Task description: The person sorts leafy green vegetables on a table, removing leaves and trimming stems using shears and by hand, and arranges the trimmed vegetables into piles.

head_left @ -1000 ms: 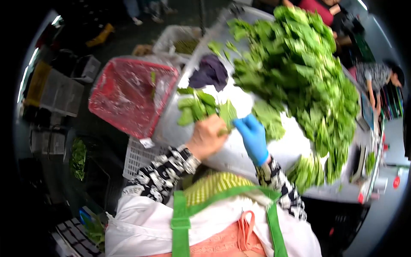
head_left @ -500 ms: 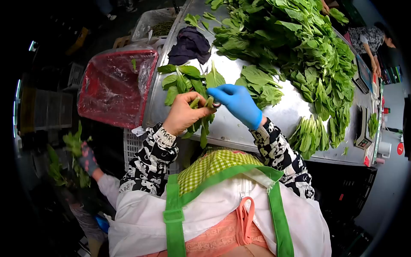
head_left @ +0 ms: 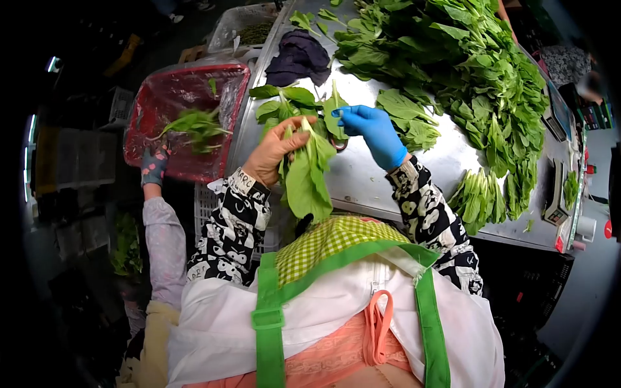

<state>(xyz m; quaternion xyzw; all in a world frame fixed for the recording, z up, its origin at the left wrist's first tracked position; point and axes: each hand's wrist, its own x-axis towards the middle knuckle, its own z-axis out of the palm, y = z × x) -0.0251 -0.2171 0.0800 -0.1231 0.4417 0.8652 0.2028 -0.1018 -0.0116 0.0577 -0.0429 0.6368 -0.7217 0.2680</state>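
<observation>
My bare left hand (head_left: 278, 150) is closed round the stems of a leafy green bunch (head_left: 306, 174), whose leaves hang down over the table's front edge. Just to the right, my right hand (head_left: 375, 131), in a blue glove, has its thumb and fingertips pinched together; a small thing between them is too tiny to name. Loose green leaves (head_left: 266, 111) lie on the metal table (head_left: 365, 187) behind my left hand. Behind them rests a crumpled dark purple cloth (head_left: 297, 59). Part of a dark ring shows on the table between my hands.
A large heap of greens (head_left: 479, 84) covers the table's back and right, with a smaller bunch (head_left: 477, 202) near the front. At left, a co-worker's gloved hand (head_left: 155, 165) reaches to a red lined crate (head_left: 184, 169) holding greens. A scale (head_left: 556, 194) stands right.
The bunch in my left hand now hangs with its leaves downward. My right hand has moved slightly away from the left. The co-worker's hand has come up to the red crate, where greens now lie.
</observation>
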